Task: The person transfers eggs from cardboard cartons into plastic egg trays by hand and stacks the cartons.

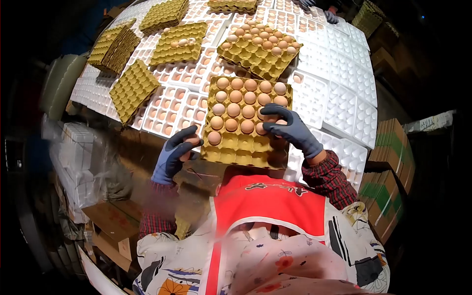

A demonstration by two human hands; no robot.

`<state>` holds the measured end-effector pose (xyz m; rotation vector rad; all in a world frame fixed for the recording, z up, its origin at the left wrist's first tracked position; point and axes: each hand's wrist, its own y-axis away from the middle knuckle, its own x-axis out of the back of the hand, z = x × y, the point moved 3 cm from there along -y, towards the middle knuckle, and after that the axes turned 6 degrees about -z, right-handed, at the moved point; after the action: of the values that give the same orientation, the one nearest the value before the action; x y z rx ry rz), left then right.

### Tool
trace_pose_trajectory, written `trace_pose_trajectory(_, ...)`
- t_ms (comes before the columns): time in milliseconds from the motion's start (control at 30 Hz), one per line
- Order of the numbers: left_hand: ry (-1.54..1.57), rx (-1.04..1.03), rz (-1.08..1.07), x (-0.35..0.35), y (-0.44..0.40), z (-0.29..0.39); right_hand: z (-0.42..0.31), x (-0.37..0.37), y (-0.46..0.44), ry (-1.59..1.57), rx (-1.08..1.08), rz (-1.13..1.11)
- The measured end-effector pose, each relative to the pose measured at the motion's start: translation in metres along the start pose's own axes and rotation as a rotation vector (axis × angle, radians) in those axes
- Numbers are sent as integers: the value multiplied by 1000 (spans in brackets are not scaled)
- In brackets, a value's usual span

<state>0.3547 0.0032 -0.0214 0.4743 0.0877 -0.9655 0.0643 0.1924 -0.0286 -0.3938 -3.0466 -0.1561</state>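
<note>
My left glove point(299, 135) and right glove point(168, 160) are blue-grey with darker fingers. My cuffs point(325, 178) show dark red and black check. My bib point(273, 202) is red, edged white. Pulp tray point(246, 144), mustard yellow; its eggs point(232, 109), pinkish tan. Foam trays point(340, 72), white. Cartons point(388, 183), brown with green bands. Cloth point(295, 253), pale pink with red flowers.

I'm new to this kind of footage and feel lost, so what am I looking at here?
There is no robot: this single picture comes from a camera worn on a person's head, looking down past a red apron. The gloved left hand holds eggs beside a yellow tray. The gloved right hand has its fingers on eggs at that tray's right side; whether it lifts them, I can't tell. Beyond lie white trays, some filled, and stacked yellow trays.
</note>
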Motion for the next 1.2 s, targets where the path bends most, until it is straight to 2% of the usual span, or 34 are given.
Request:
trace_pose_trajectory(67,-514,-14,-191,-7,-27,1,-3,-11,2,903,-45,69)
trace_pose_trajectory(100,-1041,-185,-167,-22,-32,5,-4,-25,0,1190,-105,123)
trace_pose_trajectory(133,-1560,-379,-132,-39,-36,6,4,-37,-6,1330,-130,183)
trace_pose_trajectory(167,-1717,-406,-78,-39,-44,-7,6,-45,-10,1313,-126,187)
trace_pose_trajectory(200,-1844,-250,-73,-47,-51,-12,14,-53,-17,1584,-216,92)
trace_pose_trajectory(233,-1883,-330,-71,-44,-56,-16,11,-57,-16,1569,-260,108)
trace_pose_trajectory(267,-1734,-473,-71,-60,-48,-3,15,-55,-18,1559,-268,160)
trace_pose_trajectory(300,-1735,-511,-61,-69,-49,1,18,-51,-14,1504,-181,207)
trace_pose_trajectory(333,-1773,-453,-60,-25,-71,-32,25,-45,-10,1442,-85,234)
trace_pose_trajectory(367,-1746,-473,-98,-51,-59,-9,28,-34,2,1174,58,388)
trace_pose_trajectory(400,-1733,-438,-126,-49,-60,-5,29,-19,15,917,169,420)
trace_pose_trajectory(433,-1715,-445,-139,-41,-61,-6,25,-2,37,588,174,453)
trace_pose_trajectory(467,-1719,-331,-69,-38,-61,-5,22,13,63,251,190,475)
trace_pose_trajectory(500,-1636,-250,-56,-42,-58,5,36,33,89,233,205,562)
trace_pose_trajectory(533,-1551,-169,-35,-48,-55,15,59,54,118,-27,172,659)
trace_pose_trajectory(600,-1398,-272,-17,-65,-51,25,114,110,191,90,64,919)
trace_pose_trajectory(633,-1248,-387,-17,-81,-51,21,117,137,234,380,-136,951)
trace_pose_trajectory(733,-1157,-425,-298,-209,-53,11,184,193,318,625,-513,1110)
trace_pose_trajectory(767,-1136,-387,-361,-267,-55,-1,196,200,325,622,-503,1110)
trace_pose_trajectory(800,-1119,-533,-500,-305,-61,-25,205,205,330,766,-575,1045)
trace_pose_trajectory(833,-1064,-453,-552,-340,-73,-52,211,208,331,906,-644,975)
trace_pose_trajectory(867,-1135,-336,-600,-380,-81,-75,208,210,328,940,-695,933)
trace_pose_trajectory(933,-1250,-620,-638,-433,-111,-134,200,216,322,1046,-795,894)
trace_pose_trajectory(1000,-1401,-666,-657,-471,-133,-175,179,239,317,874,-726,898)
trace_pose_trajectory(1067,-1624,-575,-709,-495,-159,-215,183,257,314,854,-727,863)
trace_pose_trajectory(1100,-1674,-610,-669,-497,-173,-240,202,266,310,1095,-602,873)
trace_pose_trajectory(1133,-1748,-467,-736,-502,-180,-247,217,269,306,1331,-466,869)
trace_pose_trajectory(1167,-1709,-515,-705,-501,-183,-249,230,266,307,1197,-422,873)
trace_pose_trajectory(1200,-1671,-562,-676,-500,-186,-247,237,262,306,1191,-381,887)
